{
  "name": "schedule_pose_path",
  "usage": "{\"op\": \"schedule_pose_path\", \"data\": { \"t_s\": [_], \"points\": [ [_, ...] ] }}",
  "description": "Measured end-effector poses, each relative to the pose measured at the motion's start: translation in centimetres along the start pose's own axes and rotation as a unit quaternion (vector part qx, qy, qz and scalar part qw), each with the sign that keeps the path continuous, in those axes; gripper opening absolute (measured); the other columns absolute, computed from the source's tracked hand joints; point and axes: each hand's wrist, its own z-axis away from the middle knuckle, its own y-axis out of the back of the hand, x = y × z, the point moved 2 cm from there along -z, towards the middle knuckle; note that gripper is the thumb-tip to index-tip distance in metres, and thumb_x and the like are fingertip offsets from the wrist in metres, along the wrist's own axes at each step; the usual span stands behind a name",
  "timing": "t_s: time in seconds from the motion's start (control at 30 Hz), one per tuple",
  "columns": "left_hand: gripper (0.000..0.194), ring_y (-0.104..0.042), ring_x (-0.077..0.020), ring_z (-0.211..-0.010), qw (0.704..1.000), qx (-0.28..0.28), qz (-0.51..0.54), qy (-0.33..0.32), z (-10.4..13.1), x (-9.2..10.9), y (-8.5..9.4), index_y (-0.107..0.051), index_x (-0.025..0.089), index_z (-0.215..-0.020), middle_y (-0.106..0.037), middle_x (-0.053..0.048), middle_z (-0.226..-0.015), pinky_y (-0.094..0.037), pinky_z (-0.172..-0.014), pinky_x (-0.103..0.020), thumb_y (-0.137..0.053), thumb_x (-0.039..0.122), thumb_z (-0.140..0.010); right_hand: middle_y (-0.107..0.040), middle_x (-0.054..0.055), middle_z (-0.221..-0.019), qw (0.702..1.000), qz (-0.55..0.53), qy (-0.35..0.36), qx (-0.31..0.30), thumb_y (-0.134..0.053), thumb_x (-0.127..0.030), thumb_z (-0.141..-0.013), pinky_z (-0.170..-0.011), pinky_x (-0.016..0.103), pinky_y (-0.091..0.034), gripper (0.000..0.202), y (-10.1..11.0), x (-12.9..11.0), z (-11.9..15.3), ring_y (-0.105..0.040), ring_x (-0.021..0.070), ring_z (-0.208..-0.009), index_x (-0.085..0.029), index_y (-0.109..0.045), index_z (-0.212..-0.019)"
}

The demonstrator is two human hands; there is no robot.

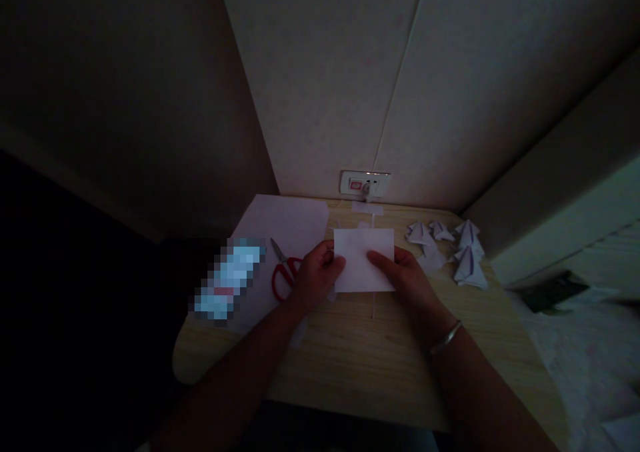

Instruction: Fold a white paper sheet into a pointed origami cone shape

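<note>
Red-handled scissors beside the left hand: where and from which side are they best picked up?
Probably by the red handle loops: the scissors lie flat on the white sheet, loops toward the person and blades pointing away. Come from above on the near side; the left hand is closest, while the right hand holds the paper.

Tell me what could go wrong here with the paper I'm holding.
The room is dim, so the paper held by the left hand and right hand may get a crooked crease. The scissors lie just beside the left hand, easy to bump. The folded shapes sit near the right wrist; a sweep might scatter them.
</note>
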Motion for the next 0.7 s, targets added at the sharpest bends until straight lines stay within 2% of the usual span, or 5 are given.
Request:
{"op": "schedule_pose_path", "data": {
  "t_s": [0.3, 0.7],
  "points": [
    [0.032, -0.061, -0.0118, -0.064, 1.000, 0.005, 0.001, 0.006, 0.03, 0.04, -0.04, -0.058, 0.016, -0.103, -0.069, -0.003, -0.080, -0.047, -0.060, -0.022, -0.063, 0.028, -0.074, -0.071, 0.003, -0.069, 1.000, 0.013, 0.003, -0.001, -0.076, -0.044, -0.064, -0.052, 0.027, -0.046, 0.031, 0.18, 0.16, -0.12, -0.061, 0.0162, -0.054, -0.019, -0.069, -0.079],
    [0.028, -0.061, -0.0114, -0.065, 1.000, 0.007, -0.012, -0.001, 0.04, 0.29, -0.06, -0.058, 0.015, -0.099, -0.069, -0.003, -0.081, -0.046, -0.060, -0.022, -0.062, 0.026, -0.073, -0.071, 0.003, -0.066, 1.000, 0.015, -0.004, 0.006, -0.076, -0.045, -0.062, -0.050, 0.027, -0.044, 0.031, -0.01, -0.22, 0.11, -0.060, 0.0156, -0.052, -0.018, -0.068, -0.074]
  ]
}}
